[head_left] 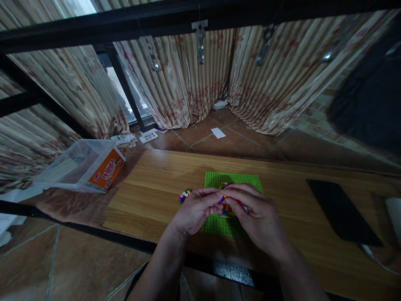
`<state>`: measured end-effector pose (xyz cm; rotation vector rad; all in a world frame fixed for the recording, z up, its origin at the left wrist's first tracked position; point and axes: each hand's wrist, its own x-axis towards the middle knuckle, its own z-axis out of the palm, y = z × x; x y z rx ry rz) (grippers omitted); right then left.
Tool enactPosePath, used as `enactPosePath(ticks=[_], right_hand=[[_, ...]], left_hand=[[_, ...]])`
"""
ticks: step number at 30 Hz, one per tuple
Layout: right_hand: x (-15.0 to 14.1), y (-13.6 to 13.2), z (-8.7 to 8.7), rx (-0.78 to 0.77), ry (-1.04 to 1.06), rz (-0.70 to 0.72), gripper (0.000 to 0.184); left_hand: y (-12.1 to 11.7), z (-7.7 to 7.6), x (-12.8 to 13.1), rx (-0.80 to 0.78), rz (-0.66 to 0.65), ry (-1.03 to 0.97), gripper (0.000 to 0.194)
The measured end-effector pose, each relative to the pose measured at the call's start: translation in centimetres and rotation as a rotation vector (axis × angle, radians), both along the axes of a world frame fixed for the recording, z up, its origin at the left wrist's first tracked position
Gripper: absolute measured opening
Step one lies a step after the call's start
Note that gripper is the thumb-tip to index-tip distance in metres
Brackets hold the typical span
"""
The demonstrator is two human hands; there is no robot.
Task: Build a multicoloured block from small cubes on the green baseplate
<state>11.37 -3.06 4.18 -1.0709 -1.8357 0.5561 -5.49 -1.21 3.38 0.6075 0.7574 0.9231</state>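
Note:
Both hands meet over a green studded baseplate that lies on the wooden board. My left hand is closed, its thumb and fingertips pinching small toy bricks, blue and orange among them. From the other side my right hand pinches the same cluster, fingers curled. Other coloured bricks show on the plate behind and below the fingers, partly hidden by them. Just left of my left hand sits a small pile of mixed bricks on the wood.
A clear plastic box with an orange label stands at the left. A dark flat tablet-like device with a white cable lies at the right on the wooden board. A black metal bar crosses above, with hanging clips.

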Motion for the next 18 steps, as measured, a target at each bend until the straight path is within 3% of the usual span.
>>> enactPosePath(ticks=[7, 10, 15, 18], right_hand=[[0.1, 0.1, 0.3, -0.042, 0.004, -0.101, 0.017], [1.5, 0.2, 0.4, -0.086, 0.069, -0.213, 0.013], [4.9, 0.8, -0.1, -0.289, 0.267, -0.506, 0.017], [6.2, 1.1, -0.7, -0.422, 0.294, -0.537, 0.023]], left_hand=[[0.0, 0.2, -0.1, 0.036, -0.001, 0.058, 0.028], [0.2, 0.3, -0.4, 0.034, 0.038, 0.099, 0.028], [0.7, 0.0, -0.6, 0.001, 0.155, 0.138, 0.029], [0.8, -0.1, -0.5, -0.012, 0.249, 0.182, 0.026]])
